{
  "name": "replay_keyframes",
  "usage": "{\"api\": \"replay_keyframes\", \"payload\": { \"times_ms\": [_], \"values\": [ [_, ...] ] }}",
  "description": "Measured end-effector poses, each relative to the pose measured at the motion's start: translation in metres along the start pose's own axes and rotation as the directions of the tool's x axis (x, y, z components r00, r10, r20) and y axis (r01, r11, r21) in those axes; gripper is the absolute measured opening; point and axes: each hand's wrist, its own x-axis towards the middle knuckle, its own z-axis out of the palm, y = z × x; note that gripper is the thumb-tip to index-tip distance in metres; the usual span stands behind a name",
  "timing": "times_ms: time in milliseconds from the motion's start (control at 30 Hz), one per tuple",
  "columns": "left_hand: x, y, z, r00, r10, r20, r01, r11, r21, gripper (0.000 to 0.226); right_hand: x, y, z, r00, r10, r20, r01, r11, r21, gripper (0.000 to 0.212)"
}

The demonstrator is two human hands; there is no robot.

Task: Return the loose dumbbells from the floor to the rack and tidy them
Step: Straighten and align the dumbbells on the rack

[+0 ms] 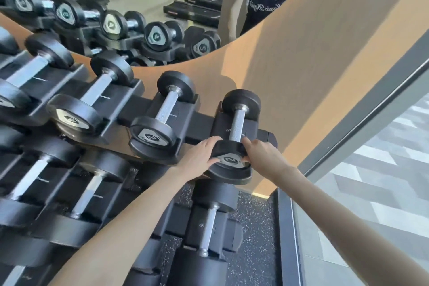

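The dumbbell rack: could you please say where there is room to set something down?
Bare rail shows between the end dumbbell and its neighbour; speckled floor is free between lower rack and window frame. Visible top-row cradles are filled; left hand and right hand crowd the end dumbbell.

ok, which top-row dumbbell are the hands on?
The rightmost top-tier dumbbell, at the end of the rack: left hand and right hand both hold its near head. Its left neighbour sits untouched.
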Motion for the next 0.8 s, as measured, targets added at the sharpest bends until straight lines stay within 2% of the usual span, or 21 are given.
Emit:
{"api": "replay_keyframes", "payload": {
  "times_ms": [133, 200, 267, 367, 400, 433, 467, 533, 600, 667, 733, 800],
  "values": [
    [0.01, 0.003, -0.005, 0.997, 0.038, 0.061, -0.041, 0.998, 0.054, 0.052, -0.004, 0.012, 0.013, 0.999, -0.022, -0.026, 0.025, 0.995, 0.098, 0.025],
    [0.014, 0.008, -0.009, 0.99, 0.127, 0.068, -0.137, 0.974, 0.178, 0.051, -0.01, 0.019, 0.022, 0.999, 0.045, -0.009, -0.042, 0.966, 0.254, 0.023],
    [0.021, 0.02, -0.017, 0.975, 0.211, 0.073, -0.223, 0.907, 0.358, 0.054, -0.015, 0.024, 0.034, 0.995, 0.097, -0.02, -0.08, 0.906, 0.416, 0.024],
    [0.029, 0.042, -0.026, 0.948, 0.299, 0.105, -0.307, 0.783, 0.541, 0.052, -0.018, 0.028, 0.053, 0.987, 0.152, 0.042, -0.152, 0.848, 0.507, 0.023],
    [0.03, 0.045, -0.027, 0.946, 0.306, 0.104, -0.313, 0.791, 0.526, 0.051, -0.018, 0.03, 0.056, 0.986, 0.15, 0.066, -0.162, 0.828, 0.536, 0.018],
    [0.03, 0.043, -0.024, 0.954, 0.29, 0.074, -0.291, 0.841, 0.455, 0.051, -0.016, 0.032, 0.056, 0.987, 0.141, 0.079, -0.161, 0.802, 0.575, 0.013],
    [0.027, 0.037, -0.021, 0.969, 0.246, 0.033, -0.243, 0.912, 0.33, 0.052, -0.014, 0.036, 0.057, 0.988, 0.132, 0.083, -0.155, 0.784, 0.602, 0.014],
    [0.018, 0.02, -0.014, 0.994, 0.111, -0.013, -0.111, 0.994, 0.021, 0.058, -0.011, 0.039, 0.048, 0.997, 0.061, 0.045, -0.076, 0.86, 0.505, 0.029],
    [0.008, 0.006, -0.003, 1.0, -0.021, -0.019, 0.017, 0.985, -0.174, 0.065, -0.008, 0.036, 0.037, 0.999, 0.0, -0.047, 0.023, 0.874, 0.485, 0.045],
    [0.004, -0.004, 0.007, 0.991, -0.131, -0.01, 0.123, 0.95, -0.289, 0.065, -0.007, 0.025, 0.027, 0.991, -0.041, -0.127, 0.098, 0.871, 0.482, 0.056],
    [0.005, -0.011, 0.014, 0.978, -0.205, 0.027, 0.203, 0.922, -0.331, 0.062, -0.006, 0.016, 0.026, 0.989, -0.029, -0.146, 0.087, 0.907, 0.411, 0.055],
    [0.006, -0.013, 0.018, 0.97, -0.239, 0.039, 0.24, 0.924, -0.298, 0.064, -0.005, 0.016, 0.026, 0.985, 0.01, -0.17, 0.068, 0.893, 0.446, 0.046]
  ]
}}
